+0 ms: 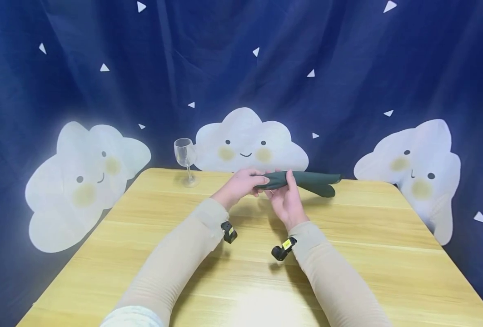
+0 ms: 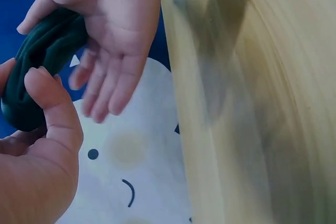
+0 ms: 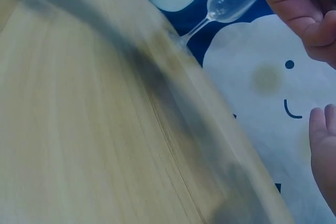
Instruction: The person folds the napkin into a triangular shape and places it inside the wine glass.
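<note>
Above the far part of the table, both hands are at a long dark green bundle of folded cloth (image 1: 312,178). Its right side splits into two rounded lengths, one above the other. My left hand (image 1: 244,182) pinches the left end, thumb on top. In the left wrist view the thumb of that left hand (image 2: 44,166) presses into soft folds of the bundle (image 2: 50,51). My right hand (image 1: 287,202) supports the middle from below, its thumb lying across the front. The right hand (image 2: 118,30) shows its palm there, fingers straight and loosely together.
A clear wine glass (image 1: 185,154) stands upright near the far left corner of the wooden table (image 1: 233,272). Behind the table's far edge hangs a dark blue curtain (image 1: 225,59) printed with white clouds and triangles. Small black cameras sit on both wrists.
</note>
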Tool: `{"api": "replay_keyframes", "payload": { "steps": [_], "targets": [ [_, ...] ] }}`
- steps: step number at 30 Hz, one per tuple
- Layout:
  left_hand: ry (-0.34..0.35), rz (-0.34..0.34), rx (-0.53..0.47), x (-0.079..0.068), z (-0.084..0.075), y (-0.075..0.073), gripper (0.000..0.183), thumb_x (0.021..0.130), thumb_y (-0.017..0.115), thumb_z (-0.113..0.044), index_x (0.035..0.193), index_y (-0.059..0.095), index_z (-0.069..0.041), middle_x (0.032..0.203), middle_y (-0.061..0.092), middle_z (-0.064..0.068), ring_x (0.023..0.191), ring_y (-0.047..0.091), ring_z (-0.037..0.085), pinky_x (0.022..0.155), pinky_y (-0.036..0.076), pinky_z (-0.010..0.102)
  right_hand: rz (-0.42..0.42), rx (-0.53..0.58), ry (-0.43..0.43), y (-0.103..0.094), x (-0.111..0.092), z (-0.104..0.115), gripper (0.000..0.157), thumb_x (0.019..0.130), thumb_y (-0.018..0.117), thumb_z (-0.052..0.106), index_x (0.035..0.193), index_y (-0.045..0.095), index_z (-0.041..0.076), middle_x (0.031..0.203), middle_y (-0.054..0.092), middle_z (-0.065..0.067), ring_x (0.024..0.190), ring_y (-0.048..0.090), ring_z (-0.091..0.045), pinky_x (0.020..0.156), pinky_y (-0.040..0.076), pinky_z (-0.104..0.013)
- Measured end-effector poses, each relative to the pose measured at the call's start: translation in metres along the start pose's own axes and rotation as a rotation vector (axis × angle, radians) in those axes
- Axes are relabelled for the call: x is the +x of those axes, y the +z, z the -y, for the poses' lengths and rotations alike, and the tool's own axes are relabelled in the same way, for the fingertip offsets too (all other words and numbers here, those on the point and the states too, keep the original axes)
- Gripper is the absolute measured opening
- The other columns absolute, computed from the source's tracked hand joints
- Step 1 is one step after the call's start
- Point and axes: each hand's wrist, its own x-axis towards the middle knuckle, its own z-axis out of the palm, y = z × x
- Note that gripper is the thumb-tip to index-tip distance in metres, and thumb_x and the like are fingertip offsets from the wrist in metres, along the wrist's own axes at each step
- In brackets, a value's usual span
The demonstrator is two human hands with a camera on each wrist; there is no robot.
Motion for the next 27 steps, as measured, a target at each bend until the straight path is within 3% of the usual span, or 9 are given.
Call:
{"api": "replay_keyframes", "payload": {
  "steps": [6,11,15,20,22,25,27],
  "targets": [
    [-0.085,0.008,-0.094,-0.001,0.009,-0.001,0.031,0.096,0.069,-0.018,0.117,0.063,0.004,0.096,0.064,0.012,0.075,0.062,0.017,0.068,0.055,0.027,-0.025,-0.028,-0.110,0.007,0.000,0.003,0.024,0.110,0.044,0.030,0.118,0.045,0.007,0.128,0.063,-0.015,0.141,0.040,-0.033,0.110,0.038,-0.035],
    [-0.128,-0.009,-0.104,0.000,0.016,-0.001,0.037,0.095,0.072,-0.020,0.116,0.051,0.003,0.098,0.065,0.017,0.076,0.067,0.021,0.072,0.058,0.031,-0.097,-0.080,-0.155,0.016,0.002,0.006,0.017,0.110,0.044,0.022,0.114,0.043,0.006,0.135,0.060,-0.022,0.133,0.052,-0.032,0.108,0.042,-0.036],
    [-0.138,-0.009,-0.128,0.002,0.020,0.000,0.044,0.094,0.073,-0.019,0.121,0.046,0.003,0.101,0.065,0.021,0.079,0.069,0.025,0.075,0.059,0.034,-0.124,-0.076,-0.164,0.020,0.001,0.009,0.013,0.110,0.042,0.018,0.115,0.039,0.006,0.122,0.068,-0.019,0.125,0.059,-0.031,0.107,0.043,-0.037],
    [-0.095,0.020,-0.149,0.000,0.026,-0.002,0.054,0.097,0.071,-0.020,0.137,0.042,0.001,0.111,0.066,0.024,0.100,0.069,0.037,0.083,0.058,0.038,-0.143,-0.098,-0.183,0.020,-0.001,0.014,0.013,0.110,0.041,0.015,0.118,0.038,0.005,0.106,0.072,-0.011,0.118,0.063,-0.029,0.106,0.044,-0.038],
    [-0.055,0.005,-0.110,-0.002,0.029,-0.007,0.058,0.098,0.069,-0.026,0.143,0.041,-0.002,0.119,0.065,0.020,0.109,0.066,0.038,0.088,0.056,0.039,-0.148,-0.106,-0.187,0.019,-0.001,0.018,0.014,0.110,0.041,0.014,0.119,0.037,0.004,0.104,0.072,-0.011,0.117,0.064,-0.029,0.106,0.045,-0.038],
    [0.008,-0.086,0.002,-0.006,0.032,-0.021,0.067,0.098,0.067,-0.039,0.149,0.038,-0.007,0.132,0.060,0.013,0.114,0.064,0.036,0.095,0.052,0.042,-0.156,-0.097,-0.173,0.016,-0.002,0.026,0.015,0.110,0.041,0.015,0.120,0.036,0.006,0.105,0.072,-0.011,0.118,0.063,-0.029,0.105,0.046,-0.037],
    [0.038,-0.181,0.080,-0.009,0.034,-0.034,0.072,0.097,0.066,-0.047,0.152,0.037,-0.011,0.139,0.055,0.010,0.119,0.061,0.031,0.100,0.048,0.044,-0.165,-0.089,-0.168,0.014,-0.002,0.030,0.014,0.110,0.042,0.015,0.119,0.036,0.006,0.105,0.072,-0.012,0.118,0.064,-0.029,0.104,0.046,-0.037]
  ]
}}
